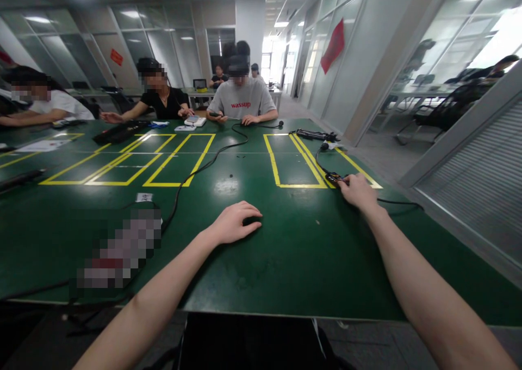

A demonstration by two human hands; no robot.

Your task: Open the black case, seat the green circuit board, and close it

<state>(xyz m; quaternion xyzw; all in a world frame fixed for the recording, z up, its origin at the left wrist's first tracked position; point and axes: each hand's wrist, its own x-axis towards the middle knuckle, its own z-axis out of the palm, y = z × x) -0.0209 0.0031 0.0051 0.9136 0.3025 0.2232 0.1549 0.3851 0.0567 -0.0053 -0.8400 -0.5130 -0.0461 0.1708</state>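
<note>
My left hand (234,222) rests on the green table (285,272), fingers loosely curved and apart, holding nothing. Farther forward on the right, my right hand (359,190) is closed on a bunched part of a black cable (320,161). The fingertips partly hide the bunch. From there the cable runs away from me to a dark round end (324,146). Another length of black cord (402,202) comes out on the right side of my hand and lies toward the table's right edge.
Yellow tape outlines (299,186) mark the tabletop. A folded black tripod-like item (316,135) lies beyond my right hand. A long black cable (178,188) crosses the table near a blurred-out object (122,248) at left. Several people sit across the table; one person (242,101) faces me.
</note>
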